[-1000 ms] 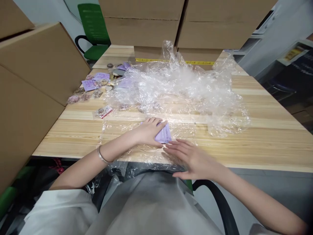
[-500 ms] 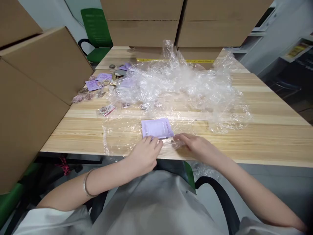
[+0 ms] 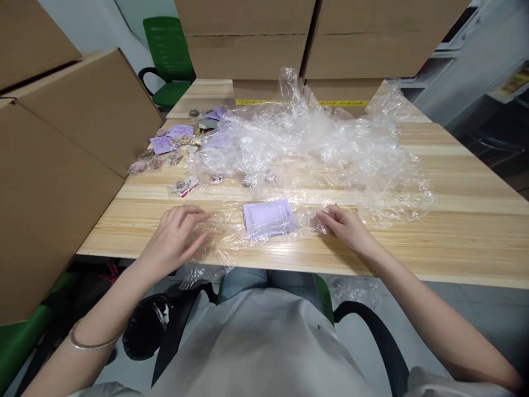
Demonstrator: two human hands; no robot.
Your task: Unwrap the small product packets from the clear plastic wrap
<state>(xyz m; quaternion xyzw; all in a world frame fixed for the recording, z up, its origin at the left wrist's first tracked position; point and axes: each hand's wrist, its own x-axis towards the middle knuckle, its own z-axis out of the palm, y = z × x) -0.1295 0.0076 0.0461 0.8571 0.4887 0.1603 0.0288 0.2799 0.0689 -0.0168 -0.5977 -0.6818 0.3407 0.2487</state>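
A flat purple packet lies near the table's front edge, with clear plastic film around it and over its lower part. To its left, my left hand hovers at the film's edge with fingers apart, holding nothing I can see. On the packet's right, my right hand pinches a gathered end of the film between thumb and fingers. A small red-and-white packet lies beyond my left hand.
A large heap of crumpled clear film covers the table's middle and back. Purple packets and small wrapped items sit at the left. Cardboard boxes stand along the left side and back. A black bin is below.
My left hand has moved left, away from the packet, and its fingers have spread. My right hand has shifted right and slightly up with the film. Film now covers the packet's lower edge.
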